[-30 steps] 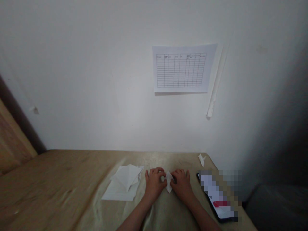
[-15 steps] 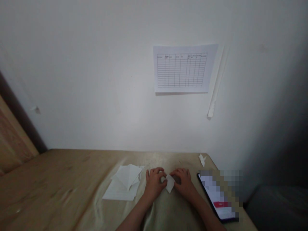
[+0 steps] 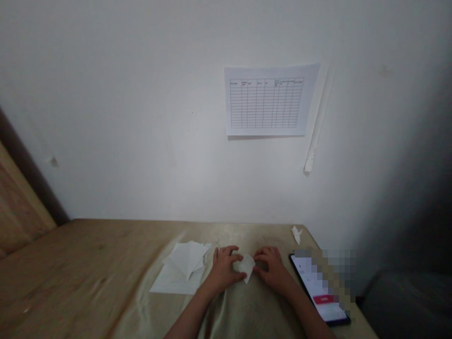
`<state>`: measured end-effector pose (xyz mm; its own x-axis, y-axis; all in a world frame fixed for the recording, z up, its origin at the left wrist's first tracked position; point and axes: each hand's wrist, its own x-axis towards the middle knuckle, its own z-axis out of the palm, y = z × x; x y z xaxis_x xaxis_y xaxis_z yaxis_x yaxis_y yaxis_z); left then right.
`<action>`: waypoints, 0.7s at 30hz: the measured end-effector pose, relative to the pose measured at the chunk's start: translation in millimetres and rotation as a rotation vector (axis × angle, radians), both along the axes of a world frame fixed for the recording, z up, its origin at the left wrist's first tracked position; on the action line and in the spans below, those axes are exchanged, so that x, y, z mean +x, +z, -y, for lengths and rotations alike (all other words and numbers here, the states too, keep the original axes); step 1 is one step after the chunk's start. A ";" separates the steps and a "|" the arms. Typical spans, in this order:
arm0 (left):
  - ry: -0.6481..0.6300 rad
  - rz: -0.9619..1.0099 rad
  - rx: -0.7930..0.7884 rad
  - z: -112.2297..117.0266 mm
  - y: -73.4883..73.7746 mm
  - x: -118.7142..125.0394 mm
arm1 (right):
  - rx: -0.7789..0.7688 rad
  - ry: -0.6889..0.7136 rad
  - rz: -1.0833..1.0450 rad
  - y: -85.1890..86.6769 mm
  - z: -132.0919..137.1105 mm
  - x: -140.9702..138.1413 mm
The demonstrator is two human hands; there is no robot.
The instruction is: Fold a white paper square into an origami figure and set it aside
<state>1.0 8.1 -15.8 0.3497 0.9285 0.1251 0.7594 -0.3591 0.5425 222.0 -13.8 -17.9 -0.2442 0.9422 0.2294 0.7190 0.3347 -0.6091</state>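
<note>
Over the last second the small folded paper [image 3: 248, 265] has gone from a narrow diamond to a wider, slightly skewed one, and the hands have drawn a little apart. Reads as folding work mid-step, the piece being spread or turned rather than creased flat.

Paper: white, small, roughly kite-shaped, one point toward six o'clock, top corner leaning a touch past twelve. It sits between the two hands, on or just over the cloth-covered table [image 3: 106, 268].

Left hand [image 3: 224, 269], at nine o'clock of the paper: thumb and forefinger in a wide C, thumb on the lower-left edge, forefinger by the upper-left; has hold of it. Right hand [image 3: 272, 268], at three o'clock: thumb and forefinger part-closed, tips at the right edge. Too dim and small to tell whether they grip or just touch.

Around the piece: white sheets [image 3: 171, 281], a creased one [image 3: 187, 258] on top, at nine o'clock beyond the left hand; phone [image 3: 314, 285], screen partly blurred, between three and four; white paper scrap [image 3: 297, 235] at two, near the table's far edge.
</note>
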 end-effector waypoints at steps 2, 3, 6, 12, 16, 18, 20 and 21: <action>0.002 -0.008 0.002 0.1 -0.2 0.1 | 0.005 -0.005 0.001 -0.6 0.0 -0.4; 0.002 -0.009 0.002 0.1 -0.3 0.3 | 0.004 -0.006 0.004 -0.9 -0.1 -0.8; 0.000 -0.013 -0.003 -0.3 -0.6 0.3 | -0.002 -0.014 0.024 -1.3 -0.2 -2.5; -0.006 -0.033 0.008 0.3 0.8 -0.6 | 0.009 -0.052 0.055 -2.3 -1.2 -8.2; -0.015 -0.039 0.005 2.2 1.9 -0.5 | 0.016 -0.082 0.088 -4.7 -2.2 -12.2; -0.012 -0.044 0.001 2.7 1.2 -0.1 | 0.026 -0.099 0.112 -5.8 -2.3 -14.4; -0.006 -0.043 -0.001 2.5 0.2 0.4 | 0.043 -0.117 0.139 -6.8 -2.3 -16.6; -0.005 -0.041 0.000 2.4 -0.1 0.6 | 0.052 -0.125 0.151 -7.2 -2.3 -17.6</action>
